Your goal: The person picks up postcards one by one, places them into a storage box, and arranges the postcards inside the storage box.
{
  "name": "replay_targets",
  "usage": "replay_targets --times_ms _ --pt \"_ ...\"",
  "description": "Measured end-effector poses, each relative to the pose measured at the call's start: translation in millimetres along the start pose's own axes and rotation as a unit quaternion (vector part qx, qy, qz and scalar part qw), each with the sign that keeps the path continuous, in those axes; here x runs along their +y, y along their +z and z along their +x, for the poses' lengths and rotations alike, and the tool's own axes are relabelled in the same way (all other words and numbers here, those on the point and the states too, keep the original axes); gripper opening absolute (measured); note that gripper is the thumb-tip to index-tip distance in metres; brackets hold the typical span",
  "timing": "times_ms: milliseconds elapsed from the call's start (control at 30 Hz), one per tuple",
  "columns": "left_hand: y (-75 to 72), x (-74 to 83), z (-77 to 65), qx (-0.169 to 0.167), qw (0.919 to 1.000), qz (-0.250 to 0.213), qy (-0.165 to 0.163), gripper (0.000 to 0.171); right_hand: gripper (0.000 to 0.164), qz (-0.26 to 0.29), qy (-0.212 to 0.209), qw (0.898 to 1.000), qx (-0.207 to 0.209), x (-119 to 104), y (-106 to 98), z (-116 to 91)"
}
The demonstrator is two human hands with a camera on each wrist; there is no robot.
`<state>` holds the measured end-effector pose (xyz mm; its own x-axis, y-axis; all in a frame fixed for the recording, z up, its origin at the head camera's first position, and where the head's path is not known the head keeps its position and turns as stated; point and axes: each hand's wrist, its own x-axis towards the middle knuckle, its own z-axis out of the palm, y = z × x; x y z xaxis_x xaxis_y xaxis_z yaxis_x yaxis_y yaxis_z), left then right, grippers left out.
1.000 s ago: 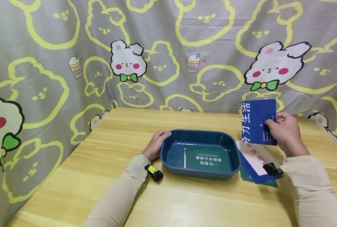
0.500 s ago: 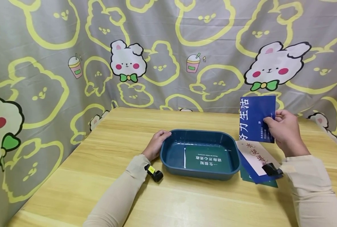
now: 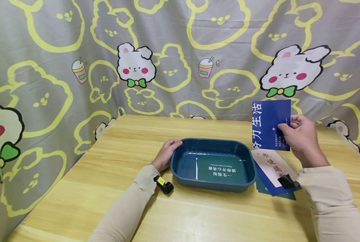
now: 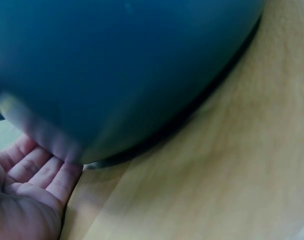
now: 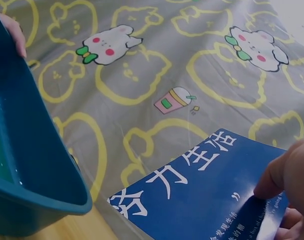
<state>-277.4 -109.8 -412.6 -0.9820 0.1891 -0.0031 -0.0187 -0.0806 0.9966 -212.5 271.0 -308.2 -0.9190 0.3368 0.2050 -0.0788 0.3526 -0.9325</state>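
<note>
My right hand [image 3: 304, 139] pinches a blue card [image 3: 267, 124] with large white Chinese characters, thumb on its front. It is held upright above the table's right side; the right wrist view shows its lettering close up. My left hand [image 3: 167, 154] touches the back left corner of a dark teal rectangular basin [image 3: 213, 187]. In the left wrist view its fingers [image 4: 44, 170] lie nearly straight against the outer wall. Inside the basin lies a green card [image 3: 220, 168] with white lettering. Just right of the basin, a pale pink card [image 3: 272, 164] with red-brown characters overlaps blue and green cards.
The wooden table [image 3: 107, 161] runs back to a grey curtain [image 3: 180, 30] printed with yellow outlines and white rabbits. Each wrist wears a small black camera; the right one [image 3: 289, 182] overlaps the loose cards in the head view.
My right hand has raised the blue card slightly and shifted it left, exposing more of the pink card beneath. My left hand and the basin keep their places.
</note>
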Motion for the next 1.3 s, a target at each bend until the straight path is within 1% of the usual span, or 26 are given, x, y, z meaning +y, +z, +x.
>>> replay_targets --times_ms 133,267,533,667,800,1033,1300 --pt "-0.6 0.0 -0.4 0.001 1.0 0.004 -0.003 0.014 0.011 0.002 -0.009 1.0 -0.009 -2 4 -2" --pt "-0.8 -0.1 -0.1 0.001 1.0 0.005 -0.002 0.016 0.012 -0.011 -0.016 1.0 -0.012 -5 8 -4" --pt "-1.7 -2.3 1.3 0.002 1.0 0.001 -0.001 0.015 0.021 -0.03 -0.032 0.999 -0.032 -7 19 -10" --pt "-1.2 -1.5 0.8 0.004 1.0 0.002 -0.003 0.015 0.022 -0.045 -0.05 0.997 -0.029 -6 24 -11" --pt "-1.0 -0.4 0.2 0.004 1.0 0.004 -0.004 0.016 0.024 -0.061 -0.06 0.996 -0.03 -6 29 -13" --pt "-0.9 0.4 0.0 0.003 1.0 0.003 -0.007 0.015 0.03 -0.06 -0.064 0.995 -0.05 -8 38 -18" --pt "-1.2 0.5 -0.3 0.001 1.0 0.006 -0.005 0.016 0.027 -0.052 -0.1 0.991 -0.074 -8 46 -22"
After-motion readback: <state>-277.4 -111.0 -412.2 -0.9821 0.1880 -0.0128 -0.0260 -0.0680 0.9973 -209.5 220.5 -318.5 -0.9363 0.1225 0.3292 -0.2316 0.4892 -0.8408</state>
